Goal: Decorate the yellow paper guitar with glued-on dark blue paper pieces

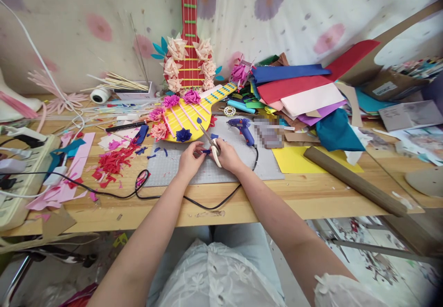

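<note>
My right hand [228, 155] is wrapped round the pale handles of a pair of scissors [215, 153], whose blades point up and left. Close beside it, my left hand [190, 160] pinches a small dark blue paper piece [206, 151], partly covered by the fingers. Both hands are over a grey cutting mat [166, 171]. Just beyond them lies a yellow paper guitar [183, 118] with pink, orange and blue paper flowers. A blue glue gun [244, 129] rests on the mat, right of my right hand.
A red guitar [188, 62] with cream flowers stands against the wall. Red paper scraps [112, 164] lie left, beyond a black cord [207, 207]. Stacked coloured paper [304, 87], a yellow sheet [290, 159] and a cardboard tube [353, 180] are right. A power strip [32, 173] sits far left.
</note>
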`<state>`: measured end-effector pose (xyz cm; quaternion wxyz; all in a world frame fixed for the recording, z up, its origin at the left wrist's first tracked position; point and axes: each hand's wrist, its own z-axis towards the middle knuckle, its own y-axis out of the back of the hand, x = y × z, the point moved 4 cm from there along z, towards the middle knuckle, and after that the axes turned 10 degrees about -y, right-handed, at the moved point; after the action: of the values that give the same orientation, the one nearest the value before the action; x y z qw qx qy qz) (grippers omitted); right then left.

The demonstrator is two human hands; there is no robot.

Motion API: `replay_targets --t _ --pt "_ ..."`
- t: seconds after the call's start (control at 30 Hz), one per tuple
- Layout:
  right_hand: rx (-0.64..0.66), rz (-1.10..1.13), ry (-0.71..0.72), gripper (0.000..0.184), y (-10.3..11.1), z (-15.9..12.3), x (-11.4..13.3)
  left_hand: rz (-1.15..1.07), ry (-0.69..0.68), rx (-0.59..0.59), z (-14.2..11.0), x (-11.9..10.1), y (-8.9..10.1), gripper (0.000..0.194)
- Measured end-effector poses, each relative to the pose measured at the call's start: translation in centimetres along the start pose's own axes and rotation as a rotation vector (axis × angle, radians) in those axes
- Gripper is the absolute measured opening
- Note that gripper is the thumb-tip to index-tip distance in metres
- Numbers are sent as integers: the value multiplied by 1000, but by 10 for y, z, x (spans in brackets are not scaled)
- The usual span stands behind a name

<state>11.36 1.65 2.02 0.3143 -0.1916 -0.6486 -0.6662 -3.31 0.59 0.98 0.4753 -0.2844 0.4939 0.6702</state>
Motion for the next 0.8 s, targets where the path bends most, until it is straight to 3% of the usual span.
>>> replay_targets --t 0.37,0.5,0.67,0.8 --pt "-49 -63 4 16 0 2 0 59 -14 6 0 -2 1 31" --pt "-50 10 -16 17 2 1 1 -32 38 -41 1 1 1 31" --pt "83 343 -66 23 9 4 2 -311 187 -95 4 -1 4 38" --pt "259 459 -129 25 14 11 3 -361 327 54 7 -12 12 37"
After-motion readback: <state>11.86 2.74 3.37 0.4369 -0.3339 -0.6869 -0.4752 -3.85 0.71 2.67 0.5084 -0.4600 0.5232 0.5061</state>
